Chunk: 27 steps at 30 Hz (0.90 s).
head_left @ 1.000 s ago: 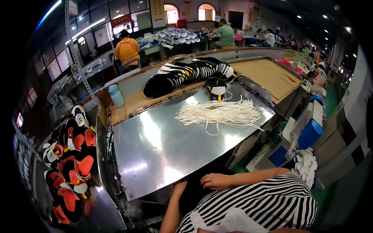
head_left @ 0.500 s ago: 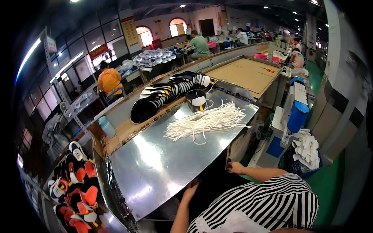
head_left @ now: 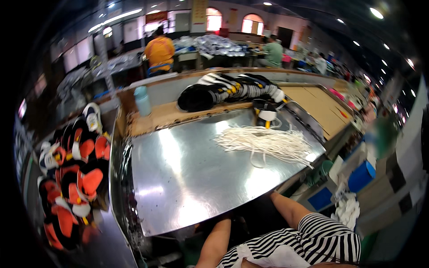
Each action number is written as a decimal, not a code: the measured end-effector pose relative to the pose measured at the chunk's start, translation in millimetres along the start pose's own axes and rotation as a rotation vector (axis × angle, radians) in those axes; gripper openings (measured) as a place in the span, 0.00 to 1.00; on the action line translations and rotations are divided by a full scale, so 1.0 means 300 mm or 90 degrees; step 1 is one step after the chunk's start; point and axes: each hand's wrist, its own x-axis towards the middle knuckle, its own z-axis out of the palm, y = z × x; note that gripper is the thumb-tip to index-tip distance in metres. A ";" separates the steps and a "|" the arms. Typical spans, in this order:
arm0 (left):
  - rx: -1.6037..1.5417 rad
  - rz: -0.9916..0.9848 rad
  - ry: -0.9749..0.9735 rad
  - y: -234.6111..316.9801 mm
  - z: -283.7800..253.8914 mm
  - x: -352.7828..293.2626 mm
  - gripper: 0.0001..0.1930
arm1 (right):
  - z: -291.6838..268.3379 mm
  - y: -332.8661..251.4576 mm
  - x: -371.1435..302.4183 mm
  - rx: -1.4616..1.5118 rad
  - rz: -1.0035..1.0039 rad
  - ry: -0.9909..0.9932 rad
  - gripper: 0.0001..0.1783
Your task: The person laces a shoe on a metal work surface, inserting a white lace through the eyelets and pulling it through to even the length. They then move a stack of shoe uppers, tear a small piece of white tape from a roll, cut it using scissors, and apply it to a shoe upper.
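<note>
Both my forearms reach under the near edge of the shiny metal tabletop (head_left: pixel 178 183). My left forearm (head_left: pixel 216 239) ends at that edge, and the fingers are hidden below it. To the right, my right forearm (head_left: pixel 289 210) bends down toward the edge, with its fingers hidden too. On the tabletop, beyond my hands, lies a loose bundle of white shoelaces (head_left: pixel 263 142). Just behind the laces stands a single black-and-white shoe upper (head_left: pixel 265 111) with a yellow tab. A long nested row of black-and-white shoe uppers (head_left: pixel 223 89) lies along the back ledge.
Several shoes with orange-red linings (head_left: pixel 73 178) crowd a surface at the left. A light-blue bottle (head_left: pixel 142 102) stands on the ledge. Right of the table are a blue-and-white machine (head_left: pixel 361 176) and white cloth pieces (head_left: pixel 346 210). Beyond sit people, one in orange (head_left: pixel 159 52).
The view has swung left and tilted, so the table appears shifted right. Both hands, partly visible at the table edge before, have gone further under it.
</note>
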 end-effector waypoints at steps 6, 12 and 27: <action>0.033 0.015 0.014 0.012 0.029 -0.005 0.24 | 0.040 -0.020 0.035 0.012 -0.033 0.033 0.21; 0.057 0.028 0.014 0.039 0.076 0.031 0.24 | 0.023 0.025 0.039 0.054 -0.068 0.050 0.21; 0.287 0.033 -0.035 -0.003 0.053 -0.135 0.23 | 0.008 0.242 -0.146 0.277 -0.279 0.095 0.22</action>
